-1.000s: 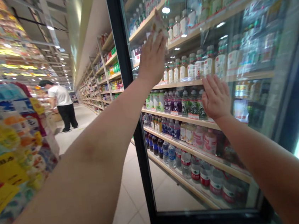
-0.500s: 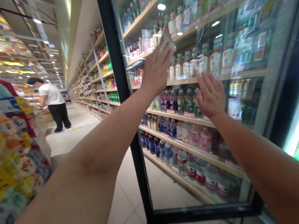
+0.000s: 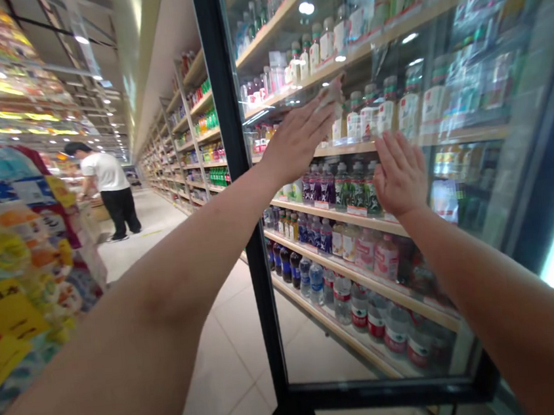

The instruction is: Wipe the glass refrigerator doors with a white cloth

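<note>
**So, two hands up on the cooler door**

Well, the cloth (image 3: pixel 332 91) is the hard bit to make out. It's a small pale wad high up on the glass door (image 3: pixel 321 341), about level with the second shelf from the top. Most of it is buried under the left hand (image 3: pixel 299 136), with just a crumpled corner poking out past the fingertips. That hand lies fairly flat, fingers stretched, holding the cloth pinned against the pane. I can't tell what kind of cloth it is.

The right hand (image 3: pixel 399 175) is just beside it, a bit lower. It's released and holding nothing, palm flat on the glass with the fingers spread and pointing up.

The bottles (image 3: pixel 349 190) show only through the glass, and glare smears the ones toward the right side, so labels there are unreadable. The door's top runs out of view, and both arms are cut off at the bottom of the shot. A bright green glow at the far right is too cropped to identify.

Edge-wise, the black door frame (image 3: pixel 234 172) stands straight up just left of the left hand, with its bottom rail near the floor (image 3: pixel 209 366). Left of the frame the tiled aisle is open a long way back. A stacked display (image 3: pixel 15 261) crowds the near left side, and another person in a white shirt (image 3: pixel 106 186) stands well off down the aisle.
</note>
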The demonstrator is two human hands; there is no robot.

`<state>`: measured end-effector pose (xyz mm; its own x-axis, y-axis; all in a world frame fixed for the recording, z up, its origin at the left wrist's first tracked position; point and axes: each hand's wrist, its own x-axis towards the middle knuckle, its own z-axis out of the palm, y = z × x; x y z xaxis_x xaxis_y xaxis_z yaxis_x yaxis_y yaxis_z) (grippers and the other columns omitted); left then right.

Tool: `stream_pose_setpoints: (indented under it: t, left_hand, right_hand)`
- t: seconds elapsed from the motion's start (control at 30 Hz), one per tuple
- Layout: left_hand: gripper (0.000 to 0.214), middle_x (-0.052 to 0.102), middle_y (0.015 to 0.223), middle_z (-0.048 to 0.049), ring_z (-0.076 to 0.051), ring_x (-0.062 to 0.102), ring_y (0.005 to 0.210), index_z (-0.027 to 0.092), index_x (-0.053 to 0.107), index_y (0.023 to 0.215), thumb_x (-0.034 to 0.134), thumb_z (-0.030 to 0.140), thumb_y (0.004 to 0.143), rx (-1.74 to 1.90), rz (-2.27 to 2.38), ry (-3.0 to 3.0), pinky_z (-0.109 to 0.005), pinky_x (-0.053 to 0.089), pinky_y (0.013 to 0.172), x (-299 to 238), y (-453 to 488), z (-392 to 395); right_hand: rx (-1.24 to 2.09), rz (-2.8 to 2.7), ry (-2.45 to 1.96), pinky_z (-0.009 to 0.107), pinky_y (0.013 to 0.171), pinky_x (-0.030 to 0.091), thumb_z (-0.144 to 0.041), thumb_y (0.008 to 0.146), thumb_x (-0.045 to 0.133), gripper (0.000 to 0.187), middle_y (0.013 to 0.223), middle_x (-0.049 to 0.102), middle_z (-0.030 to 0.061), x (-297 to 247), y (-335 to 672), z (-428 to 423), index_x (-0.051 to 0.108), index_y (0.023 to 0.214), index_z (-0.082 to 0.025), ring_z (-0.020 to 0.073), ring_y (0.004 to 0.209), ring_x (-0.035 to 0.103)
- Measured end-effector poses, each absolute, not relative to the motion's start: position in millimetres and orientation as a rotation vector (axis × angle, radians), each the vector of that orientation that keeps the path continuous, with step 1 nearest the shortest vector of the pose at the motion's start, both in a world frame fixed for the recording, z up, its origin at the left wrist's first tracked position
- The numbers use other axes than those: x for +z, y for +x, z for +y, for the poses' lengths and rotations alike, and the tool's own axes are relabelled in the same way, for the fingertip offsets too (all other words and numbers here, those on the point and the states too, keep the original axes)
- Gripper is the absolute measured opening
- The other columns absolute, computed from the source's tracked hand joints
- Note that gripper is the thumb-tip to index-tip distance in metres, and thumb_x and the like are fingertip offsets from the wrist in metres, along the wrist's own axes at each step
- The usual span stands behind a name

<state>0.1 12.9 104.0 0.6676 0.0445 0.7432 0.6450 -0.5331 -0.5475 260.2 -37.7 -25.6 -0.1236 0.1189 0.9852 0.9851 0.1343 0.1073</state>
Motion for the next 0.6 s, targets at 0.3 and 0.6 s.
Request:
stream_pose_setpoints:
  t: [0.3, 0.6]
  left_hand:
    - [0.063, 0.02, 0.17, 0.0073, -0.017, 0.008, 0.158, 0.023, 0.027, 0.161, 0.011, 0.032, 0.102, -1.133, -0.684, -1.865, -0.053, 0.017, 0.129, 125, -9, 22]
    - [0.06, 0.033, 0.166, 0.0076, -0.017, 0.017, 0.157, 0.03, 0.034, 0.16, 0.02, 0.029, 0.101, -0.892, -0.346, -2.033, -0.05, 0.02, 0.129, 128, -16, 18]
  right_hand:
    - [-1.099, -1.47, -1.152, 0.057, 0.125, 0.025, -0.032, 0.1, 0.035, 0.061, 0.164, 0.038, 0.0084, -26, 260, -38, 0.035, 0.161, -0.022, 0.0281, 0.155, 0.029]
    - [-1.135, -1.449, -1.152, 0.053, 0.124, 0.026, -0.032, 0.1, 0.037, 0.059, 0.162, 0.041, 0.0085, -25, 260, -37, 0.04, 0.158, -0.02, 0.0261, 0.154, 0.031]
